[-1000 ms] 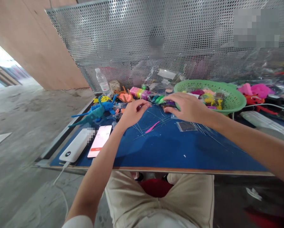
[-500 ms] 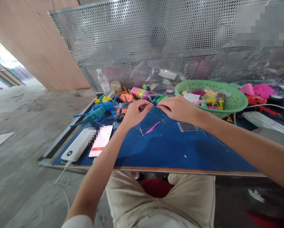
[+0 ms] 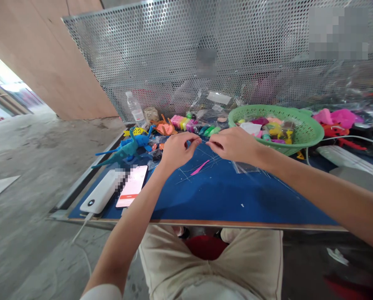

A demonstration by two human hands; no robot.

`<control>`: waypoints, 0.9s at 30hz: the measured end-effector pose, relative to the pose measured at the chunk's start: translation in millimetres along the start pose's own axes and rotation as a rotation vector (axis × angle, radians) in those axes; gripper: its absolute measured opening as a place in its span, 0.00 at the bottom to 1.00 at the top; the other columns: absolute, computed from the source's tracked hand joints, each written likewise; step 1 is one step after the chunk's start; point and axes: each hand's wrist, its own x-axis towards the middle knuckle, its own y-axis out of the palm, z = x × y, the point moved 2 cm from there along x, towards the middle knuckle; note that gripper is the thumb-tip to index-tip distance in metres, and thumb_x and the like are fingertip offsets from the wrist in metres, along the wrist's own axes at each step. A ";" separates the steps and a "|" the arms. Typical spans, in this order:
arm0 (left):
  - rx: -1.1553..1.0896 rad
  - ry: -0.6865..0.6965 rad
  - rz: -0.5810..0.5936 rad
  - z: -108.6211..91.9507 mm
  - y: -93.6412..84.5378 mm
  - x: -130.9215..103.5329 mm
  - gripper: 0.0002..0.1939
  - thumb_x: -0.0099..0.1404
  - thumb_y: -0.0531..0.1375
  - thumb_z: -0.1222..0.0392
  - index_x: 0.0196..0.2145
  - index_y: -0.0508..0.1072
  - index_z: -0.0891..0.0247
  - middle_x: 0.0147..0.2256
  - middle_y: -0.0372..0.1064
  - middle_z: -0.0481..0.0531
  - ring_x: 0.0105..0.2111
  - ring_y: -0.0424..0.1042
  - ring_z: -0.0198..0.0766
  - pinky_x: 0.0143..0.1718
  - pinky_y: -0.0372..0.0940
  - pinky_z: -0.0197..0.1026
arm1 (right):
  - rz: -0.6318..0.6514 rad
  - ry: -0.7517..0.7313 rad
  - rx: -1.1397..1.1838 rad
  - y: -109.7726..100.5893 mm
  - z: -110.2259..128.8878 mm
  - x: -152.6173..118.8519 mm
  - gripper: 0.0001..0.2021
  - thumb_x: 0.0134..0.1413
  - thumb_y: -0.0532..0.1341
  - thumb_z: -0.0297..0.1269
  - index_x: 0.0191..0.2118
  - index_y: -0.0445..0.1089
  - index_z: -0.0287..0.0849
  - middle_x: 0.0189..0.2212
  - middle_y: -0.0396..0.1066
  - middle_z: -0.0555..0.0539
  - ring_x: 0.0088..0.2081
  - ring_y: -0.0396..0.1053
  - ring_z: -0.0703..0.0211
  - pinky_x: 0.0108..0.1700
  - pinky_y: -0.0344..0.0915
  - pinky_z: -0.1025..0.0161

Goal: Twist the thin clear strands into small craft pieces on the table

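Observation:
My left hand point(image 3: 180, 151) is closed in a pinch above the blue table point(image 3: 205, 200), thumb against forefinger. Facing it across a small gap, my right hand point(image 3: 234, 143) pinches too. Whatever lies between the fingertips is too fine to make out. Below them, thin clear strands point(image 3: 186, 176) are scattered on the tabletop, and a pink plastic tool point(image 3: 200, 167) with a narrow handle lies among them. A small clear plastic bag point(image 3: 244, 167) rests under my right wrist.
A green basket point(image 3: 311, 129) of colourful pieces stands back right. To the left are a teal dinosaur toy point(image 3: 124, 152), a phone point(image 3: 132, 187) and a white power bank point(image 3: 100, 196) with a cable. A water bottle point(image 3: 135, 110) stands before the perforated metal panel point(image 3: 174, 50).
My fingertips have moved slightly apart, the right hand shifting a little to the right. Both hands keep their pinch. The things on the table stay in place.

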 end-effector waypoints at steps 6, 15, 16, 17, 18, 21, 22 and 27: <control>-0.120 -0.029 0.007 2.0 -1.3 2.7 0.12 0.70 0.57 0.54 0.37 0.78 0.61 0.29 0.76 0.50 0.26 0.70 0.33 0.30 0.63 0.38 | -0.105 0.051 0.244 -7.1 1.7 -1.7 0.16 0.65 0.54 0.38 0.26 0.70 0.42 0.18 0.67 0.49 0.21 0.58 0.63 0.28 0.51 0.61; -0.393 -0.151 0.188 9.6 -2.0 4.3 0.15 0.69 0.59 0.49 0.38 0.79 0.63 0.35 0.77 0.53 0.31 0.69 0.34 0.30 0.62 0.37 | 0.135 0.333 0.867 0.4 -12.3 -1.9 0.14 0.62 0.58 0.43 0.32 0.75 0.41 0.25 0.76 0.47 0.20 0.60 0.66 0.24 0.55 0.63; -0.412 -0.163 0.185 9.8 -0.4 3.7 0.15 0.68 0.60 0.49 0.38 0.79 0.63 0.35 0.76 0.53 0.30 0.68 0.33 0.29 0.61 0.37 | 0.150 0.344 0.890 2.1 -13.2 -1.7 0.14 0.62 0.58 0.44 0.32 0.75 0.41 0.25 0.76 0.47 0.20 0.60 0.66 0.24 0.55 0.63; -0.437 -0.178 0.177 10.2 1.2 3.0 0.15 0.68 0.60 0.49 0.37 0.80 0.63 0.33 0.75 0.53 0.28 0.66 0.32 0.28 0.59 0.36 | 0.164 0.347 0.914 3.4 -13.9 -1.6 0.14 0.61 0.59 0.44 0.32 0.75 0.41 0.25 0.76 0.47 0.21 0.61 0.65 0.24 0.56 0.63; -0.472 -0.199 0.167 10.9 2.7 2.3 0.15 0.68 0.61 0.49 0.37 0.80 0.64 0.32 0.74 0.52 0.27 0.65 0.32 0.27 0.58 0.36 | 0.175 0.345 0.940 4.5 -14.2 -1.4 0.14 0.61 0.59 0.45 0.33 0.75 0.41 0.25 0.76 0.47 0.22 0.62 0.65 0.25 0.56 0.62; -0.628 -0.311 0.164 13.9 7.2 -0.2 0.13 0.67 0.62 0.51 0.35 0.80 0.63 0.24 0.66 0.49 0.21 0.57 0.28 0.22 0.52 0.34 | 0.199 0.322 1.008 6.7 -14.5 -0.8 0.14 0.61 0.60 0.47 0.34 0.76 0.41 0.26 0.76 0.46 0.24 0.64 0.63 0.28 0.58 0.62; -0.690 -0.362 0.174 14.9 8.6 -1.2 0.13 0.66 0.63 0.50 0.35 0.80 0.63 0.21 0.61 0.46 0.19 0.53 0.27 0.20 0.48 0.34 | 0.203 0.316 1.021 7.5 -14.4 -0.3 0.15 0.60 0.60 0.47 0.34 0.76 0.41 0.26 0.76 0.46 0.25 0.64 0.63 0.28 0.58 0.61; -0.969 -0.597 0.185 21.4 11.6 -4.5 0.11 0.64 0.65 0.52 0.33 0.78 0.64 0.19 0.45 0.41 0.16 0.42 0.24 0.15 0.35 0.32 | 0.194 0.334 0.982 12.2 -16.7 2.6 0.16 0.62 0.59 0.50 0.37 0.76 0.43 0.26 0.75 0.48 0.23 0.62 0.65 0.27 0.56 0.61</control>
